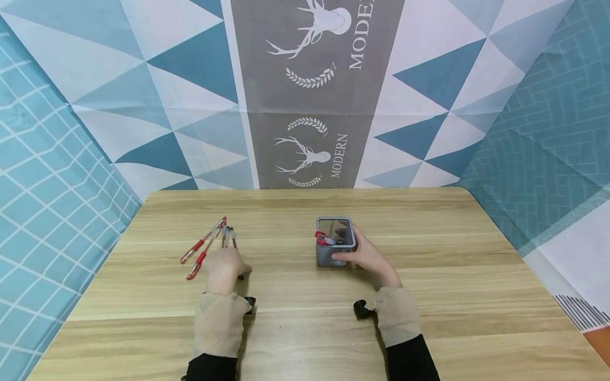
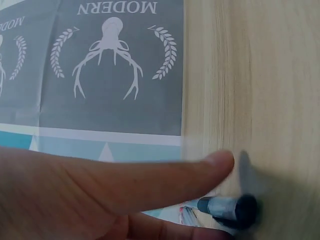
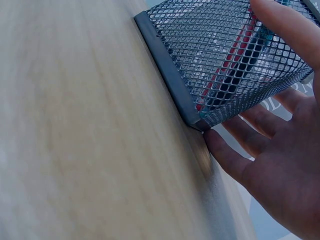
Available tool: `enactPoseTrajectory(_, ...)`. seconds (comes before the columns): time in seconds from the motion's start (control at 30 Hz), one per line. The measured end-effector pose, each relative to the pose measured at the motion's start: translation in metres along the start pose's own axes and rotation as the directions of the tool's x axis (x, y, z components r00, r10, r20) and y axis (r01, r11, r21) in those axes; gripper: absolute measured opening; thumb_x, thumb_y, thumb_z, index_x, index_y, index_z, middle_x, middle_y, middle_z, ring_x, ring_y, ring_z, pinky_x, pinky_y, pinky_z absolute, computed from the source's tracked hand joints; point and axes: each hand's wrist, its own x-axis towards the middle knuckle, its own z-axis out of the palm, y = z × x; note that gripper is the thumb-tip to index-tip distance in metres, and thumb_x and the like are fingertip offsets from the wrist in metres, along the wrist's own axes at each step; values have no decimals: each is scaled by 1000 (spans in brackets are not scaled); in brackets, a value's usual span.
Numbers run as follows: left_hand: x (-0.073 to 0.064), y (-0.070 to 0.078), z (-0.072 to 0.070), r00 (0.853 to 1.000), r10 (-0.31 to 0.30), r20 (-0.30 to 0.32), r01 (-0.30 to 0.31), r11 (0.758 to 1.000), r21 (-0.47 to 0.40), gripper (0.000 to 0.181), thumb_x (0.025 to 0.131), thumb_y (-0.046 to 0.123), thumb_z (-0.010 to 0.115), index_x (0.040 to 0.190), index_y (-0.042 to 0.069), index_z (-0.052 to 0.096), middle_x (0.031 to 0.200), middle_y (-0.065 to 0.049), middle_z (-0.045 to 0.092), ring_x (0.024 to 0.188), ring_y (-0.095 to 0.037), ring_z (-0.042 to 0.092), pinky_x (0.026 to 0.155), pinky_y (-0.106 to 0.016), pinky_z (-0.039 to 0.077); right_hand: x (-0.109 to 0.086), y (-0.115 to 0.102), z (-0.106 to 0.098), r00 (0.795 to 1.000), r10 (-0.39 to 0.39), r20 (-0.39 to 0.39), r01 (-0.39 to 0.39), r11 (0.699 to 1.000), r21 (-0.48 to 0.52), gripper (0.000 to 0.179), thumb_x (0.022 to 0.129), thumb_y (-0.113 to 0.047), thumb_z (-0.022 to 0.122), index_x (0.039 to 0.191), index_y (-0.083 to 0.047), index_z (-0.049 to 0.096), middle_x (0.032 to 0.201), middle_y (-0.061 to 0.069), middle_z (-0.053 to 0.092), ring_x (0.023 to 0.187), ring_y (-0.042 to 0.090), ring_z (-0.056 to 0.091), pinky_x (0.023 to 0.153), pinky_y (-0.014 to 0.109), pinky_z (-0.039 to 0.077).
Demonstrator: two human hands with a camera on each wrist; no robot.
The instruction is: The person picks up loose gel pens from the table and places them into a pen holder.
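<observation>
Left of the mesh pen holder (image 1: pixel 325 258), the black-capped pen (image 2: pixel 231 210) runs near to far beneath the nearer left hand (image 1: pixel 223 267), thumb straight and spread off it, no hold I can see; meanwhile the right hand (image 1: pixel 367 256) grips the holder, fingers curled round.

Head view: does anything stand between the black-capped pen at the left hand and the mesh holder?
Nothing visible does. Only tabletop separates the black-capped pen at the left hand from the mesh holder in the right hand. Red-ended items inside leave much of its opening uncovered.
</observation>
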Motion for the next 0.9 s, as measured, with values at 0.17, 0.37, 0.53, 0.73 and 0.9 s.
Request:
enactPoseTrajectory(0.17,-2,1,0,1000,17,14,-17,1000,24,62,74,42,69,107,-10,58,109,-31,57,100,-43,56,86,-58,39,1,1,0,1000,2,7,-2,1000,6,86,75,-9,74,142,-18,21,140,19,34,125,35,39,103,49,30)
enactPoseTrajectory(0.37,-2,-1,0,1000,27,15,-28,1000,12,47,75,34,68,98,-6,61,103,-27,61,94,-37,59,82,-52,42,1,2,0,1000,1,6,-2,1000,20,86,76,-7,73,143,-17,20,141,20,32,128,36,36,104,49,27)
enactPoseTrajectory(0.53,-3,-7,-1,999,32,6,-32,998,-58,28,74,22,65,87,-3,61,93,-21,63,83,-30,58,78,-51,43,1,2,0,1000,3,5,-3,1000,12,86,75,-7,73,143,-16,20,141,20,33,125,36,39,103,48,29)
enactPoseTrajectory(0.73,-3,-11,-3,999,51,19,-49,993,-111,12,73,10,57,80,0,59,86,-16,60,76,-28,54,75,-51,42,1,1,0,1000,-6,6,6,1000,14,86,75,-8,74,142,-15,21,140,20,34,126,35,38,103,48,29)
enactPoseTrajectory(0.9,-4,-14,-5,998,62,10,-60,988,-141,10,77,10,53,74,1,57,75,-14,58,71,-27,54,73,-53,44,1,1,0,1000,-9,6,9,1000,14,86,75,-8,73,143,-16,21,140,20,34,126,36,38,103,49,30)
